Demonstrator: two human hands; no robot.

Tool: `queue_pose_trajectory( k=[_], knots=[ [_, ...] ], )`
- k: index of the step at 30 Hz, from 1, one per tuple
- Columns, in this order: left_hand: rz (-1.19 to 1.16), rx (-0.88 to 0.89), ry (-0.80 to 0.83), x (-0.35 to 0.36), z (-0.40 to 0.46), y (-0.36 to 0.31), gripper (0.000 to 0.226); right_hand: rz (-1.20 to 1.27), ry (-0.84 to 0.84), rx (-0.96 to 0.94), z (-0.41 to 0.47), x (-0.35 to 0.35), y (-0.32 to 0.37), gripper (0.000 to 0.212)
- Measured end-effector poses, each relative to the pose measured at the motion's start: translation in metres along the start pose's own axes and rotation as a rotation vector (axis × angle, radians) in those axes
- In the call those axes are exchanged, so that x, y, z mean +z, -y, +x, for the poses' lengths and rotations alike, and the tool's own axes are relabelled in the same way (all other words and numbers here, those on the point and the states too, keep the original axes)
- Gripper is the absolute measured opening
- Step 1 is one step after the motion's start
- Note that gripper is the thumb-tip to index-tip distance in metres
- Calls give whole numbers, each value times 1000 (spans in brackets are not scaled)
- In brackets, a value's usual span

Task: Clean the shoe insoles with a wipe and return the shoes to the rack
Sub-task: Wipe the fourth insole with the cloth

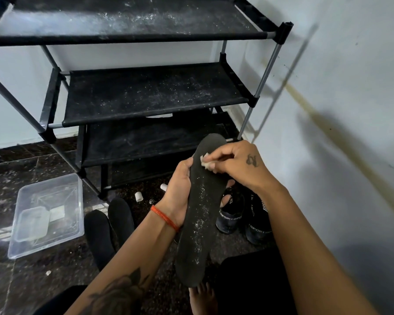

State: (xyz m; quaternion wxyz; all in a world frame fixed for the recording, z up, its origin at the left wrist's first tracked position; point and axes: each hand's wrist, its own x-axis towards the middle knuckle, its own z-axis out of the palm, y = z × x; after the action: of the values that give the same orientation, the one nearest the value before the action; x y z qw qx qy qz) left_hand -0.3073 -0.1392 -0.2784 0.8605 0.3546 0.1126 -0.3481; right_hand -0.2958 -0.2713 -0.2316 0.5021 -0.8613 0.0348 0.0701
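My left hand (176,194) grips a long dark insole (199,221) from its left edge, holding it up at the centre of the view. White specks dust its middle and lower part. My right hand (234,164) pinches a small crumpled wipe (207,162) and presses it against the insole near its toe end. Two dark sport shoes (243,217) stand on the floor behind the insole, partly hidden by it and my right arm. Two more dark insoles (109,226) lie on the floor to the left. The black shoe rack (150,94) stands ahead, its shelves dusty.
A clear plastic tub (47,214) with a smaller container inside sits on the dark tiled floor at left. Two small white caps (138,197) lie near the rack's foot. A white wall (350,110) runs along the right. A bare foot (201,298) shows at the bottom.
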Motion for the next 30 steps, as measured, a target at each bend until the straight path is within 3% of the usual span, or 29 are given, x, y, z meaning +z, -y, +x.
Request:
queue_pose_trajectory(
  k=[2,3,6,9,14,19,22,24,30],
  knots=[
    [7,-6,-4,1,0,-1,50,27,133,43,-2,-7,2,18],
    [1,-8,-12,1,0,-1,50,67,108,40,-2,-11,1,20],
    [-34,-10,-51,1,1,0,48,196,-252,-11,3,-15,-4,24],
    [-43,-13,-64,0,1,1,46,45,-506,-35,9,-11,-11,20],
    [-4,-10,-35,1,1,2,49,-81,-385,-73,10,-2,-12,15],
    [-8,-30,-52,2,1,1,49,212,-125,87,5,-12,-3,23],
    [-36,-48,-62,2,2,1,50,343,-347,75,7,-16,-3,25],
    [-36,-49,-52,2,2,2,48,273,-497,67,10,-13,-8,22],
    [28,-33,-22,1,4,5,45,-82,-473,-30,15,0,-16,15]
  ],
)
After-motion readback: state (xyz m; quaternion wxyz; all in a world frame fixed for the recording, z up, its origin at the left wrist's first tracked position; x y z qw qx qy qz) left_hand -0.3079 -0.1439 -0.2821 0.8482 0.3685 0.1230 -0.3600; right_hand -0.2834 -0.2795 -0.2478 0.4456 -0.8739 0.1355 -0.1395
